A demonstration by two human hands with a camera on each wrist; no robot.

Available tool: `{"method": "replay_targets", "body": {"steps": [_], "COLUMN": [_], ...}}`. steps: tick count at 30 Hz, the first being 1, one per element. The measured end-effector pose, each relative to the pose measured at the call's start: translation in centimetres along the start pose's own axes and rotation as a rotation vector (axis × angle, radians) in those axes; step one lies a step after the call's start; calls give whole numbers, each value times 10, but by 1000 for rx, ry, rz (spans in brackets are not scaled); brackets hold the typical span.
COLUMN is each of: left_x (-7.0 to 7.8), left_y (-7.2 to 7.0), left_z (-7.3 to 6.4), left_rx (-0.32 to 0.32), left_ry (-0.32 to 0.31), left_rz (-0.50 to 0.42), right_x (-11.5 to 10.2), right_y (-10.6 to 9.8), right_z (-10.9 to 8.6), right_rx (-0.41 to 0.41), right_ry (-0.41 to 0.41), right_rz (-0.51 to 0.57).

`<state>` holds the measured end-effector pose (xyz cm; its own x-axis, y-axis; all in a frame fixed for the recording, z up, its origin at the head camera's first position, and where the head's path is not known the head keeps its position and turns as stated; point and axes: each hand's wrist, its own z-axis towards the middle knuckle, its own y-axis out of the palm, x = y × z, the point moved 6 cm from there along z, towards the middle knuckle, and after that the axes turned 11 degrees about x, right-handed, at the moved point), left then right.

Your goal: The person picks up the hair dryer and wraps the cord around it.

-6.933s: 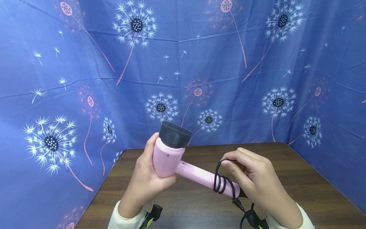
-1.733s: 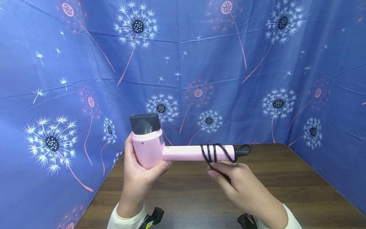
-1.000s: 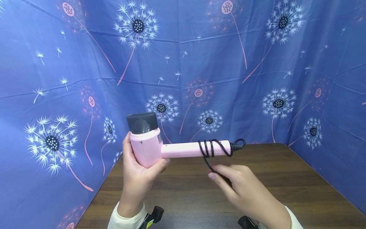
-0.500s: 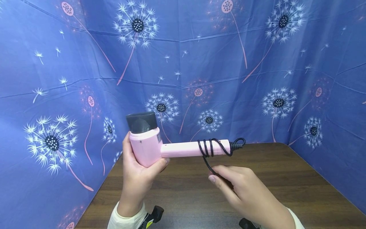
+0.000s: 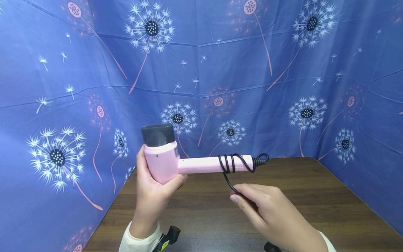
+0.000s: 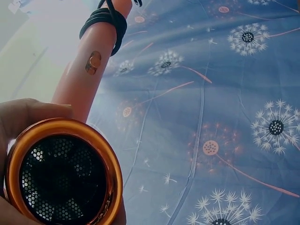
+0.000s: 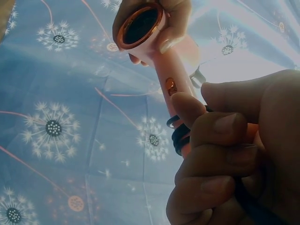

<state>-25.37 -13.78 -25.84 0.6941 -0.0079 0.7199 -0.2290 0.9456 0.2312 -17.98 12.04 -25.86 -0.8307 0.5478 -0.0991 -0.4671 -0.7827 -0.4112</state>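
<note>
A pink hair dryer (image 5: 162, 164) with a black flat nozzle (image 5: 157, 135) is held above the table, nozzle up and handle level to the right. My left hand (image 5: 150, 197) grips its barrel, thumb across the front near the handle's root. Several turns of black power cord (image 5: 233, 163) wrap the far end of the handle. From there the cord runs down to my right hand (image 5: 272, 210), which pinches it between thumb and forefinger, other fingers curled. A gold-rimmed intake grille (image 6: 63, 176) and a slide switch (image 6: 93, 62) show in the left wrist view.
Below lies a dark wood-grain table (image 5: 201, 217). Blue curtains (image 5: 201, 70) with a dandelion print surround it at the back and both sides. A black wrist strap mount (image 5: 170, 236) sits by the left sleeve.
Earlier the handle sloped down and my right hand held the cord above it. Since then the handle came level and that hand moved below. Over the last second it drifts slightly down.
</note>
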Motion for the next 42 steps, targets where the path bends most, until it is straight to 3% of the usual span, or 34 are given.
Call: {"method": "replay_targets", "body": {"steps": [19,31,42], "left_x": [2,2,2], "left_y": [2,2,1], "left_z": [-1,-2,-1], "left_rx": [-9,-14,-3], "left_ry": [71,114,111], "left_rz": [85,132,173], "right_x": [-1,-2,-3], "right_y": [-1,-3,-5], "right_z": [0,-1,1], "right_rx": [-22,32,84], "right_ry": [-5,-68,-111], "right_rz": [2,14,22]}}
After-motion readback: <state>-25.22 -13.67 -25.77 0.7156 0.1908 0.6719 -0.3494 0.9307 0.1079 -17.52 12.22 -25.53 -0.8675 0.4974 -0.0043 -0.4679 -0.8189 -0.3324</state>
